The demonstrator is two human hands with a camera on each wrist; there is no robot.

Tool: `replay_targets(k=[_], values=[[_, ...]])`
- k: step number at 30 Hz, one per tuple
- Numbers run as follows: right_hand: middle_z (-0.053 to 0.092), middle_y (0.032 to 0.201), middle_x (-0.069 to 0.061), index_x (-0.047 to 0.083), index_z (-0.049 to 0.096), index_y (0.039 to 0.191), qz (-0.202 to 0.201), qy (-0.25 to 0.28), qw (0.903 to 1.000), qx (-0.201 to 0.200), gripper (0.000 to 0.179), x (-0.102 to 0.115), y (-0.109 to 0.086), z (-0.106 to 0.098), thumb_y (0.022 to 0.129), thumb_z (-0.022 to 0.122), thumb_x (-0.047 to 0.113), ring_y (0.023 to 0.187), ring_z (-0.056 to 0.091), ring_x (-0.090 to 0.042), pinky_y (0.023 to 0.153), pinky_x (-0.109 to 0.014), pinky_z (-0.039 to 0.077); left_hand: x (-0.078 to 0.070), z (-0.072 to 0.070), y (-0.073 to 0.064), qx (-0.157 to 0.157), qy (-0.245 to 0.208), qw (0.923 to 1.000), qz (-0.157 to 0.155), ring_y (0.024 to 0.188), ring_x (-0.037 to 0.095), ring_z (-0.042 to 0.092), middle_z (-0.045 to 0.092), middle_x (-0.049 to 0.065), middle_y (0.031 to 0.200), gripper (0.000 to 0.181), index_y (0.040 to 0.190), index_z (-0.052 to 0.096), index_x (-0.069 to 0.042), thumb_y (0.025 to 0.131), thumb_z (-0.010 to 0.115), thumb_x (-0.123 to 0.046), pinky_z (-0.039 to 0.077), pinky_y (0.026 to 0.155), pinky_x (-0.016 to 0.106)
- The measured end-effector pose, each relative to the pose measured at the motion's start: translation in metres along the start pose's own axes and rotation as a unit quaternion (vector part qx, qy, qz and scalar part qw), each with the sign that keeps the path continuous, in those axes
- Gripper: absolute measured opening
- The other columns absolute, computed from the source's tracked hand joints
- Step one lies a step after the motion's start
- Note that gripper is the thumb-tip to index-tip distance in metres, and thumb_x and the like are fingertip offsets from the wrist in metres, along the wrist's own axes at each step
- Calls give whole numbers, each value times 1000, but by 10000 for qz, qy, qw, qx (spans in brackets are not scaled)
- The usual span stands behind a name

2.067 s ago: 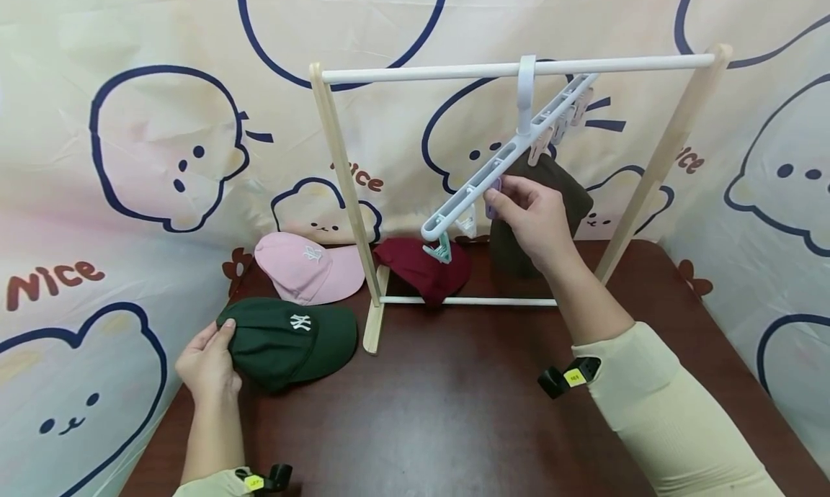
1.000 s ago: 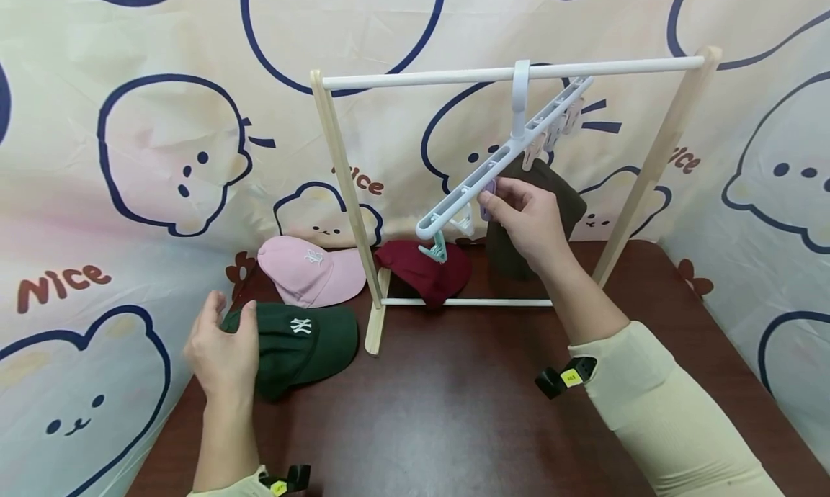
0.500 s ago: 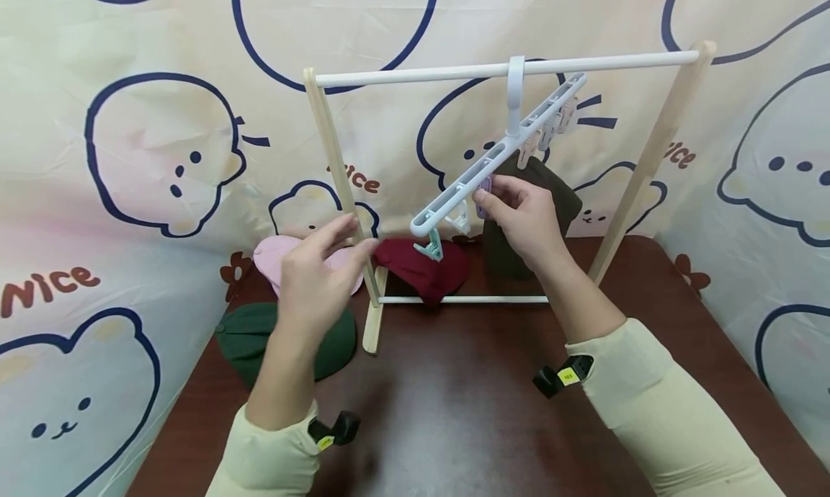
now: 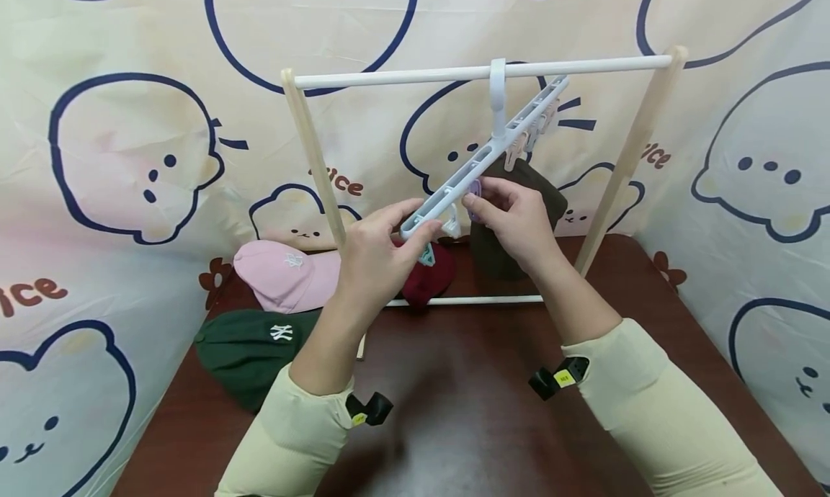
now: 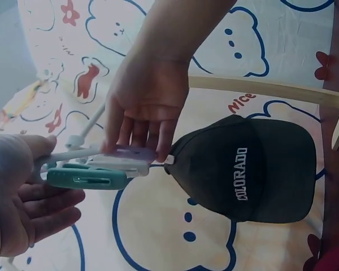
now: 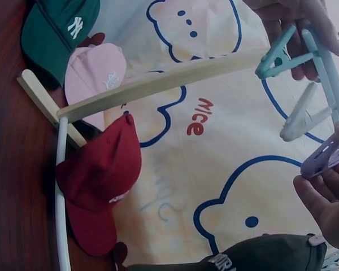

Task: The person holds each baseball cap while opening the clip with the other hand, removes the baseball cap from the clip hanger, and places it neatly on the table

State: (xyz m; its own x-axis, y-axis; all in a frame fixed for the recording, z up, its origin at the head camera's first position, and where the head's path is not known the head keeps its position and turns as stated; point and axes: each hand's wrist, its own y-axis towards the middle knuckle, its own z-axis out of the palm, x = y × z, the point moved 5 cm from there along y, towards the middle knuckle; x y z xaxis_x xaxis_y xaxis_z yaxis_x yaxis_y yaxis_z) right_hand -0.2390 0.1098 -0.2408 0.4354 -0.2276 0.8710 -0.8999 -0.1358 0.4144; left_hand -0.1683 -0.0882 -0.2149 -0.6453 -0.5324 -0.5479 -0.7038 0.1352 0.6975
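A pale blue clip hanger (image 4: 483,158) hangs by its hook from the white top rail. My left hand (image 4: 376,256) holds its near end, thumb on one side and fingers on the other; just below is a teal clip (image 5: 86,178). With thumb and fingers, my right hand (image 4: 519,220) pinches a purple clip (image 6: 322,159) further along the hanger. Between these clips is a white clip (image 6: 305,116). Beyond my right hand, a dark cap (image 5: 243,169) lettered COLORADO hangs from a pinkish clip (image 4: 515,151), partly hidden by the hand in the head view.
A green cap (image 4: 253,346), a pink cap (image 4: 285,274) and a dark red cap (image 6: 104,169) are at the left and under the wood-ended rack (image 4: 629,158). The brown table (image 4: 454,410) spreads in front, with patterned cloth behind.
My left hand has let go of the green cap and moved right and up to the hanger's near end. My right hand keeps pinching the purple clip.
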Motion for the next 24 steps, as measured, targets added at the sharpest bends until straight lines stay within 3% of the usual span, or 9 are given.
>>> replay_targets(k=[9, 15, 19, 24], values=[[70, 102, -5, 4, 65, 126, 368, -125, 9992, -65, 42, -14, -5, -19, 91, 71, 27, 85, 65, -11, 76, -18, 55, 12, -12, 5, -479, -63, 9988, -101, 65, 12, 60, 71, 7, 86, 29, 113, 72, -5, 92, 71, -25, 48, 52, 19], [70, 105, -3, 1, 63, 129, 382, -248, 9987, -245, 44, -19, -6, -38, 94, 67, 26, 91, 68, -14, 80, -21, 56, 27, -25, 10, -752, 0, 9970, -174, 65, 13, 55, 70, 9, 90, 29, 116, 71, -5, 93, 70, -23, 43, 53, 15], [70, 111, -10, 5, 64, 129, 155, -871, 9948, -500, 42, -11, -7, -54, 95, 66, 30, 93, 64, -7, 80, -16, 51, 38, -32, 17, -918, 319, 9952, -89, 70, 16, 54, 70, 12, 94, 29, 116, 70, -2, 95, 66, -21, 42, 59, 15], [69, 114, -13, 7, 65, 128, -340, -1866, 9780, -870, 40, 5, -4, -73, 96, 63, 30, 99, 62, -12, 85, -19, 51, 48, -41, 25, -1154, 729, 9906, -56, 75, 22, 56, 69, 16, 102, 28, 116, 70, 1, 96, 64, -18, 45, 65, 27]])
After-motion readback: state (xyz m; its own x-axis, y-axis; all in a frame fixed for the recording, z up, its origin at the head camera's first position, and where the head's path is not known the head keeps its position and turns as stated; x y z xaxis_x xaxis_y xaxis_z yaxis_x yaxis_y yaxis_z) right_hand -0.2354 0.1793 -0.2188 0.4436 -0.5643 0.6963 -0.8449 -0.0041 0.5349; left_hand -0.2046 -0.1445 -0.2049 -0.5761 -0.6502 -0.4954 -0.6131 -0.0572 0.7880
